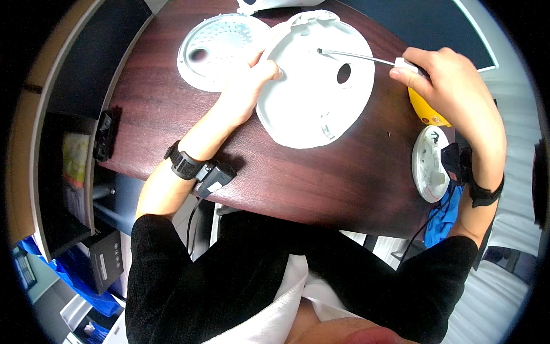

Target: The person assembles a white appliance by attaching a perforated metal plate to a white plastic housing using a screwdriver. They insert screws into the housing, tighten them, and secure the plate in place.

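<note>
- In the head view, the white round cover (312, 103) is lying in front of the person, over the far middle part of the worktop (321, 183); whether it is resting flat or tilting, I cannot tell.
- The left hand (246, 86) is pinching the cover at its left rim, with the thumb showing on the near face; the other fingers are mostly hiding, so their grip is not fully clear.
- The right hand (452, 80) is closing its grip around the handle of a screwdriver (364, 55), and the tip is pointing at the upper middle of the cover; I cannot tell if it is touching.
- For good work, the shaft should probably be standing more upright, because now it is leaning strongly and may be slipping.
- The left thumb should be pressing firmly, so that the cover is not turning.
- The right wrist is passing near a small white oval part (427, 172) and a yellow object (424, 108), so care is needed there.
</note>
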Demonstrator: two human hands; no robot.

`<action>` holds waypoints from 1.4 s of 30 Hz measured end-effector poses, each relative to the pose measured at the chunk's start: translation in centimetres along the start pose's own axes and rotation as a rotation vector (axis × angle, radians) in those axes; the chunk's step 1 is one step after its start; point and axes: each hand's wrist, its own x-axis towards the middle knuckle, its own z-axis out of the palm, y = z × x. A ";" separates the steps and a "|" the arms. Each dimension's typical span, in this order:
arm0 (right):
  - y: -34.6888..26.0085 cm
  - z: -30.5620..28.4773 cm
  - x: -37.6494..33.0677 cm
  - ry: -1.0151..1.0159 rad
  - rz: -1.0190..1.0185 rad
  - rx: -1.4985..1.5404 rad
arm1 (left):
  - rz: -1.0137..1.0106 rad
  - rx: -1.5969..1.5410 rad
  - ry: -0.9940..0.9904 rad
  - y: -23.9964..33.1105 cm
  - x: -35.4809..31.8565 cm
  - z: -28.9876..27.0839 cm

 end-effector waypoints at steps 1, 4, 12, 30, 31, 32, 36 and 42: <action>-0.9 -0.6 0.0 -0.001 0.048 -0.048 | 0.008 -0.005 -0.003 0.1 0.0 0.1; -0.5 -0.2 0.2 -0.026 -0.014 0.095 | -0.007 -0.004 0.005 -0.4 0.0 -0.1; 0.0 2.5 -2.5 -0.167 0.145 0.546 | -0.007 -0.006 0.018 -0.4 0.1 0.0; -3.8 6.3 -4.4 -0.627 0.500 2.008 | -0.081 -0.150 -0.032 -0.3 -0.4 0.6; -4.0 6.5 -4.5 -0.626 0.485 2.011 | -0.084 -0.201 -0.052 -0.2 -0.5 0.7; -4.2 6.9 -4.5 -0.619 0.472 2.028 | -0.083 -0.237 -0.068 -0.3 -0.4 0.7; -5.2 7.4 -4.5 -0.577 0.466 2.068 | -0.066 -0.299 -0.100 -0.7 -0.4 0.6; -4.3 8.4 -4.5 -0.501 0.394 1.937 | -0.022 -0.235 -0.076 0.0 -0.6 0.5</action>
